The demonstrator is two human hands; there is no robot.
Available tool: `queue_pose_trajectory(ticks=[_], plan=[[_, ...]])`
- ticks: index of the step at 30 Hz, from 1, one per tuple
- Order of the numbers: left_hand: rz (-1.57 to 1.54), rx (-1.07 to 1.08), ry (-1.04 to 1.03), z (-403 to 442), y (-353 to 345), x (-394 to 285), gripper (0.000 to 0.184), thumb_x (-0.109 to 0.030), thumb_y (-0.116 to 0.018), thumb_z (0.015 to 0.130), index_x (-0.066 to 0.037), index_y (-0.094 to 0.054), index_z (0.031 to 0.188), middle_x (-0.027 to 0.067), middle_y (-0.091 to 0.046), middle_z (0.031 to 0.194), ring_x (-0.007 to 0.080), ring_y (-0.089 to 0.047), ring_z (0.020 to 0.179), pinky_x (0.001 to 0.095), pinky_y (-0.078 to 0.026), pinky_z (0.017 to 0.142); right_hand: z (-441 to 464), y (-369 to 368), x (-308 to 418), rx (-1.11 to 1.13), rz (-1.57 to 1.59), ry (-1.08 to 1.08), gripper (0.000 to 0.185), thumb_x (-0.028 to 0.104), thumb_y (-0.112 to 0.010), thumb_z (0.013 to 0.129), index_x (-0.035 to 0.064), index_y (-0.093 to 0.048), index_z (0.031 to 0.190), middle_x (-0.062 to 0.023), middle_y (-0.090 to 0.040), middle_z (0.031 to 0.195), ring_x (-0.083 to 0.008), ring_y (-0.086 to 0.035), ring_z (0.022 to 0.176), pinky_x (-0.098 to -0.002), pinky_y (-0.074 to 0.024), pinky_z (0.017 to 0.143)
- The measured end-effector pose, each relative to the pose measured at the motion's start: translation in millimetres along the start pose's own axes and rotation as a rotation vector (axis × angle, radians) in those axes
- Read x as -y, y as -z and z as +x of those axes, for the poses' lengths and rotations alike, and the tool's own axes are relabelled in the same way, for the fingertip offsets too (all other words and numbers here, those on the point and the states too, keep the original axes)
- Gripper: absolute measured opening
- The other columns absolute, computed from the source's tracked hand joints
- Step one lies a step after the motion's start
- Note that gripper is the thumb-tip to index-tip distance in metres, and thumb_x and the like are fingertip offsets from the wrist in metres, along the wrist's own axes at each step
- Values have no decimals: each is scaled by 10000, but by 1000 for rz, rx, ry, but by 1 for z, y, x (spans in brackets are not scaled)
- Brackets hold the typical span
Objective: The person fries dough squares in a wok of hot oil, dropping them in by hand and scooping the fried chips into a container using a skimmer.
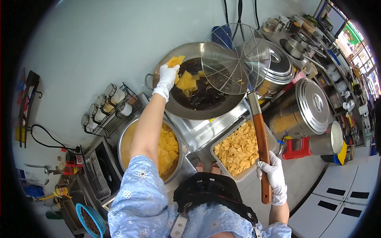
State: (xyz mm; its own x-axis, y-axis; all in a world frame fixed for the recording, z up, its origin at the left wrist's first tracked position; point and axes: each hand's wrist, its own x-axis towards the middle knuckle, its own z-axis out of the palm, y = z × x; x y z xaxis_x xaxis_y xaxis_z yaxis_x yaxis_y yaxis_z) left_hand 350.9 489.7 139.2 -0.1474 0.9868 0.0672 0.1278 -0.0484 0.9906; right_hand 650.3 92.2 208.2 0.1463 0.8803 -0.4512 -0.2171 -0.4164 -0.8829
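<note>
My left hand [168, 77], in a white glove, reaches over the large wok [178, 110] and grips several flat yellow dough squares [176, 61]. Loose yellow squares [186, 82] lie in the dark oil [200, 101] below it. In my gloved right hand [273, 174] is the wooden handle of a long wire skimmer [238, 59]; its round mesh is raised over the right side of the wok and hides part of it. A steel bowl [179, 174] of more yellow squares stands under my left forearm.
A tray [237, 179] of golden fried crisps [238, 147] sits right of the stove. Lidded steel pots [313, 107] and a red-handled container [295, 148] stand farther right. A rack of jars [113, 107] is at left, white cabinets [337, 190] at lower right.
</note>
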Motion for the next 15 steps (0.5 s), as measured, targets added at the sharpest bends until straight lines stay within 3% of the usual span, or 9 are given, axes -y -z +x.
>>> queue_pose_trajectory(ticks=[4,6,7,10,15], plan=[[-132,-59,85,-14,13,-15,269,-31,-679,811,50,-602,1055,112,-665,951,192,-637,796,304,-514,733,4,-9,6,50,16,-25,272,15,-608,842,-47,-505,1086,-55,-570,759,-103,-502,487,-235,-420,440],[-421,-8,136,-25,29,-20,278,-9,-649,830,54,-573,1090,126,-656,992,227,-651,844,342,-547,779,7,-17,8,87,68,-60,293,20,-612,841,-50,-508,1105,-59,-571,756,-107,-499,478,-235,-414,436],[-432,44,122,-24,42,-17,284,9,-599,859,42,-550,1137,142,-642,1038,262,-652,910,387,-564,809,7,-21,10,93,66,-62,293,20,-612,841,-50,-508,1105,-59,-571,756,-107,-499,478,-235,-414,436],[-554,139,92,-61,84,-24,344,-21,-551,899,46,-484,1229,168,-602,1143,286,-625,1016,393,-534,872,8,-32,18,154,116,-119,319,15,-592,822,-62,-507,1119,-66,-557,737,-112,-489,460,-232,-412,412],[-487,21,165,-165,164,-18,367,-50,-537,908,41,-476,1259,164,-593,1180,279,-598,1077,378,-511,898,30,-52,14,304,254,-274,272,52,-590,841,-63,-535,1082,-68,-565,727,-114,-497,496,-234,-403,434]])
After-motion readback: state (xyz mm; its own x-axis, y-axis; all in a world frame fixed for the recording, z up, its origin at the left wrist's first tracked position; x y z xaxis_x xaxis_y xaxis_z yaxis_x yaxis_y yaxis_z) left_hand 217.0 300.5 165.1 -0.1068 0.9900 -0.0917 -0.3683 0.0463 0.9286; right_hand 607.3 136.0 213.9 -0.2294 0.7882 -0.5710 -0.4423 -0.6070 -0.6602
